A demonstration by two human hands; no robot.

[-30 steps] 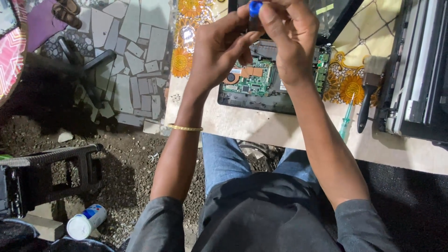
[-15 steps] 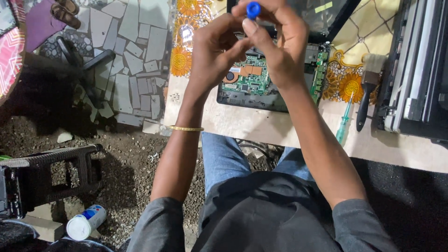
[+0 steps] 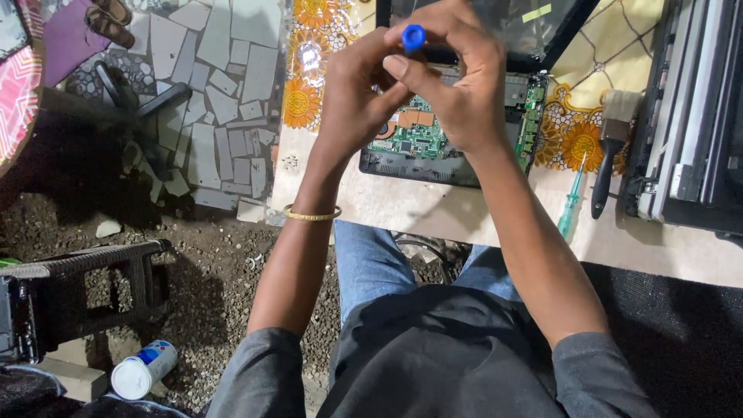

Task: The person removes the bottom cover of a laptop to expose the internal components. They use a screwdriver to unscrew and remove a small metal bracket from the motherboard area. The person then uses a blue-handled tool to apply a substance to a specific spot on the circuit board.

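**Both hands closed round a blue-capped tool above an opened laptop**

Right hand (image 3: pixel 464 93) and left hand (image 3: pixel 360 97) meet fingertip to fingertip, both pinched shut on a small tool with a round blue cap (image 3: pixel 414 36); only the cap shows, shaft hidden by fingers. Directly below the grip: opened laptop (image 3: pixel 453 151), green circuit board exposed. Right of the grip, well apart, on the table (image 3: pixel 433 213): green screwdriver (image 3: pixel 571 205) and a dark-handled brush (image 3: pixel 607 159). Gold bangle (image 3: pixel 312 214) on left wrist. White can (image 3: pixel 143 370) on the ground, far below-left.
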